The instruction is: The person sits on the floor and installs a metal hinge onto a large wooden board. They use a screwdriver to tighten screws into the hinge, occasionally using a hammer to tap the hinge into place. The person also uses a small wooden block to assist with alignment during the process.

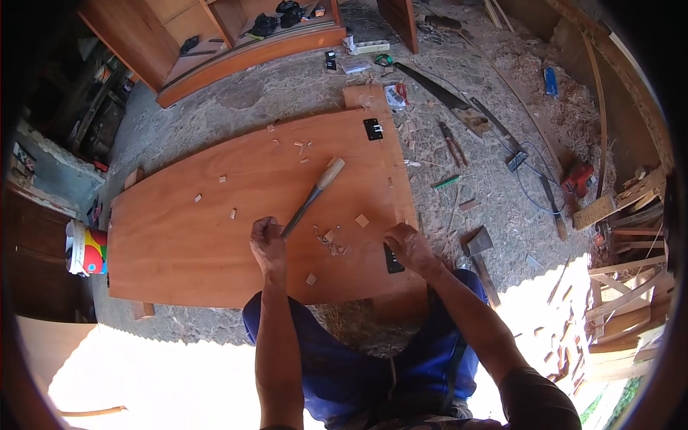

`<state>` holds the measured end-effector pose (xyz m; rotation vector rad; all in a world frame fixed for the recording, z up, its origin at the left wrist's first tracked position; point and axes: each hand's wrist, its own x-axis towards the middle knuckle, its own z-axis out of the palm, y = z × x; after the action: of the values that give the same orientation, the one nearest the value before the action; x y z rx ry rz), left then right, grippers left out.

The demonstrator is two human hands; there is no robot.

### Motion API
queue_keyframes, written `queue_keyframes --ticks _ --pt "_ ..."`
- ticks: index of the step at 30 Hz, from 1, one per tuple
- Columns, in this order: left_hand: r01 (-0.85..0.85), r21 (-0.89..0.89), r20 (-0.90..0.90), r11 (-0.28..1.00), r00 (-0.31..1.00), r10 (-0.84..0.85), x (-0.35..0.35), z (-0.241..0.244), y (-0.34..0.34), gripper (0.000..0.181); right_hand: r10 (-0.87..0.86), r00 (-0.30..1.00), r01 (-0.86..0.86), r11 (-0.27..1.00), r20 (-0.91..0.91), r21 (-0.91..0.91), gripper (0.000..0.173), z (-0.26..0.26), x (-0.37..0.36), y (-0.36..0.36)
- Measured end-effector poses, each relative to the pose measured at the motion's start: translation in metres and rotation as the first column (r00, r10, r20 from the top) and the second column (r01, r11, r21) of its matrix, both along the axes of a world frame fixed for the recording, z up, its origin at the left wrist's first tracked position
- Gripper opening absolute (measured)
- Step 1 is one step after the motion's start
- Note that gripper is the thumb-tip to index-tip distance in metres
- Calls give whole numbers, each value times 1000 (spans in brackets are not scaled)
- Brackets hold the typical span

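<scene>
A reddish-brown wood panel [177, 236] lies flat before me, raised on wood blocks. My left hand [267, 244] is curled above it, beside the blade end of a wood-handled chisel [317, 191] that lies slanting on the panel. Whether anything is inside those curled fingers is hidden. Over the panel's right edge, my right hand [411, 248] has its fingers bent and partly covers a black hinge [394, 260]; its fingertips are too small to read. Another black hinge [372, 129] sits near the far right corner. Wood chips [336, 244] lie scattered between my hands.
Right of the panel lie pliers [452, 144], a green pencil [447, 181], a hatchet [478, 247], a handsaw [435, 88] and a red tool [579, 178]. A wooden cabinet [252, 56] lies at the back. A paint bucket [86, 248] stands left; scrap wood [623, 312] is piled right.
</scene>
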<state>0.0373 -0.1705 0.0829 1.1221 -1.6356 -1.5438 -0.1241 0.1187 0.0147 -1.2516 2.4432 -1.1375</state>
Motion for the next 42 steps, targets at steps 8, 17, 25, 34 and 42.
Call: queue_keyframes --ticks 8,17,25,34,42 --pt "449 -233 797 863 597 -96 11 -2 7 17 27 998 -24 997 57 -68 23 -36 13 -118" --pt "478 -225 756 849 636 -158 11 -1 2 20 -67 946 50 997 318 63 9 -13 -1 -124" --pt "469 -286 660 836 728 -182 -2 -3 4 14 -165 831 22 964 531 265 13 30 -19 -10" --pt "462 -289 626 839 754 -200 -7 -4 6 17 -18 972 -65 939 236 339 16 5 -10 -7" --pt "460 -269 628 846 750 -208 -7 2 7 19 -102 968 18 940 229 341 13 4 -4 -11"
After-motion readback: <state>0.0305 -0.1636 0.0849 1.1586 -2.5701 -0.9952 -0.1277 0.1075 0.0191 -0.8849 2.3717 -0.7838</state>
